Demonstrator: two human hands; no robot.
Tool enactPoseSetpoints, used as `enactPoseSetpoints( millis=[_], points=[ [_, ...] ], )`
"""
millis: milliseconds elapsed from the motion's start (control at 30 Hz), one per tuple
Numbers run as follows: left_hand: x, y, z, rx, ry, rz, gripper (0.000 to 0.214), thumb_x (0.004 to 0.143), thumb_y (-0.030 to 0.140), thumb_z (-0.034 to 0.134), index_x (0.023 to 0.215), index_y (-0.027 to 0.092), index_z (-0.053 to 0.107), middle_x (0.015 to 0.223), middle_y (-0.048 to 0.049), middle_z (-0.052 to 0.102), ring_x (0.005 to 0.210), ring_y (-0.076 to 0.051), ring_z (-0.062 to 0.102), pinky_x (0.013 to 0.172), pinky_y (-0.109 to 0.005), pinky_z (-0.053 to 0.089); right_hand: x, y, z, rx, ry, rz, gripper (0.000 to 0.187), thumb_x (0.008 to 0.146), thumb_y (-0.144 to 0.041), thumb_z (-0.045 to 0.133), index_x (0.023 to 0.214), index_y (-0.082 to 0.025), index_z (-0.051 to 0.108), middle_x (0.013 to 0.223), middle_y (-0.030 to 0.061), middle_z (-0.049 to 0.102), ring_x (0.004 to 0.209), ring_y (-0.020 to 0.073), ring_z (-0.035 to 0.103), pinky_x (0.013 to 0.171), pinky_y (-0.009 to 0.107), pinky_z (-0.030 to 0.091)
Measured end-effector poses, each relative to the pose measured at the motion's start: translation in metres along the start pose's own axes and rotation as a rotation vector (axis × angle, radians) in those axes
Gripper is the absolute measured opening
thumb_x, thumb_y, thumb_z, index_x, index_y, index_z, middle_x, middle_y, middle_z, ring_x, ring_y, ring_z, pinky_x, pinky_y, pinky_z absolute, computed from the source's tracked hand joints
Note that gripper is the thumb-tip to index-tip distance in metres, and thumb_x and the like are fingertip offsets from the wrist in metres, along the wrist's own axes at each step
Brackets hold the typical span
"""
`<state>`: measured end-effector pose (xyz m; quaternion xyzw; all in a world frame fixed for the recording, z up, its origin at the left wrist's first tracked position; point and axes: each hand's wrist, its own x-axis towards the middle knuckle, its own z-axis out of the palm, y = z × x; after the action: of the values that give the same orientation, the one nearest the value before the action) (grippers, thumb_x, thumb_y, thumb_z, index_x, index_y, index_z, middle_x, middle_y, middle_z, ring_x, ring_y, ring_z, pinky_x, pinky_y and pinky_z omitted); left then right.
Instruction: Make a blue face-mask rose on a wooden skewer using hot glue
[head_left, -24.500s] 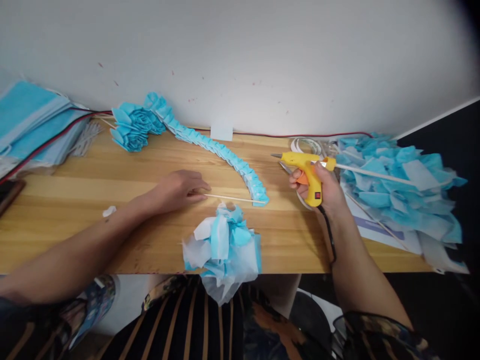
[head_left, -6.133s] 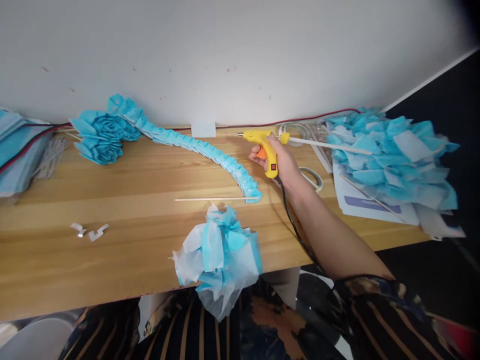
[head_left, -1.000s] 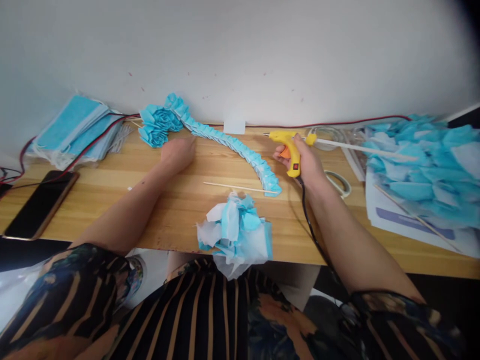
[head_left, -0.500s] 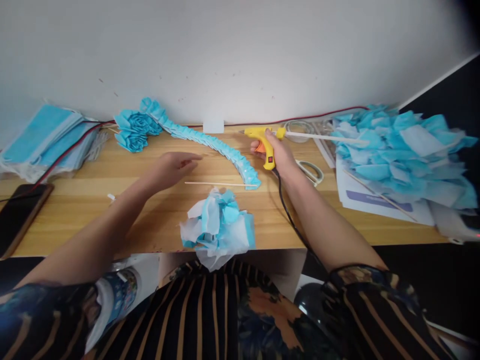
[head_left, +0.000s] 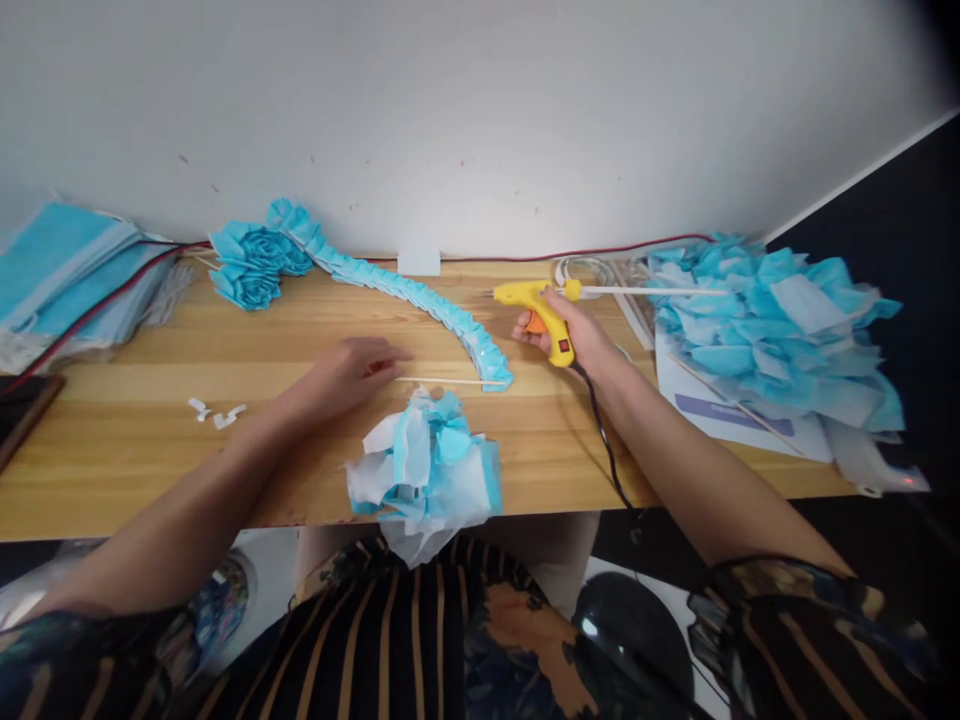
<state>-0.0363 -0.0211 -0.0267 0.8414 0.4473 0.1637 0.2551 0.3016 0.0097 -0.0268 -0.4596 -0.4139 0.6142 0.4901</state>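
Observation:
My right hand is closed round the handle of a yellow glue gun with an orange trigger, its nozzle pointing left. My left hand rests on the wooden table, fingertips pinching the left end of a thin wooden stick. The stick's right end touches the tip of a long pleated blue strip that curves back to a blue paper flower. A crumpled blue and white tissue bundle lies at the table's front edge, just below the stick.
A big heap of blue and white tissue pieces with sticks lies on paper at the right. A stack of blue sheets and a red cable run along the wall. Small white scraps lie left. A phone edge shows far left.
My left hand has come down from beside the flower onto the stick's left end. My right hand has kept the glue gun, shifting slightly toward the strip's tip.

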Motion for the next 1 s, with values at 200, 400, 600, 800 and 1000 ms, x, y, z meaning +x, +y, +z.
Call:
enactPoseSetpoints(
  millis=[200,400,600,800,1000],
  points=[
    [0.002,0.0,0.0,0.001,-0.003,-0.006,0.043,0.097,0.046,0.051,0.115,0.018,0.078,0.117,-0.0116,0.078,0.105,-0.029,0.07,0.096,-0.04,0.055,-0.032,-0.012,-0.012,-0.302,-0.104,-0.066,0.051,0.082,-0.072,0.071,0.071,-0.022,0.069,0.066,0.0037,0.074,0.065,0.0179,0.071,0.066,0.028,0.06],
    [0.001,-0.006,0.004,0.043,0.011,0.071,0.042,0.1,0.047,0.048,0.112,0.02,0.078,0.108,-0.0109,0.077,0.097,-0.027,0.069,0.091,-0.04,0.054,-0.036,-0.02,-0.013,-0.308,-0.138,-0.051,0.052,0.081,-0.074,0.071,0.075,-0.023,0.072,0.068,0.0034,0.075,0.063,0.019,0.071,0.07,0.032,0.062],
    [0.0,-0.008,0.005,0.087,-0.022,0.097,0.043,0.101,0.05,0.049,0.111,0.02,0.078,0.099,-0.0102,0.074,0.09,-0.026,0.067,0.084,-0.038,0.051,-0.038,-0.02,-0.018,-0.279,-0.136,-0.012,0.046,0.079,-0.068,0.077,0.078,-0.022,0.074,0.073,0.0049,0.077,0.072,0.0213,0.075,0.073,0.032,0.063],
    [0.0,-0.008,0.005,0.11,-0.024,0.119,0.041,0.102,0.047,0.046,0.108,0.021,0.077,0.095,-0.0089,0.073,0.087,-0.024,0.065,0.081,-0.037,0.05,-0.038,-0.019,-0.014,-0.209,-0.04,0.036,0.042,0.083,-0.064,0.077,0.077,-0.022,0.073,0.066,0.0034,0.075,0.073,0.0225,0.077,0.072,0.032,0.063],
    [0.0,-0.011,0.006,0.131,-0.027,0.125,0.041,0.102,0.049,0.047,0.107,0.022,0.077,0.103,-0.01,0.076,0.093,-0.026,0.068,0.085,-0.038,0.052,-0.028,-0.027,-0.029,-0.08,0.149,0.035,0.049,0.09,-0.07,0.063,0.084,-0.023,0.071,0.066,0.0026,0.071,0.07,0.0205,0.075,0.062,0.031,0.062]
  ],
)
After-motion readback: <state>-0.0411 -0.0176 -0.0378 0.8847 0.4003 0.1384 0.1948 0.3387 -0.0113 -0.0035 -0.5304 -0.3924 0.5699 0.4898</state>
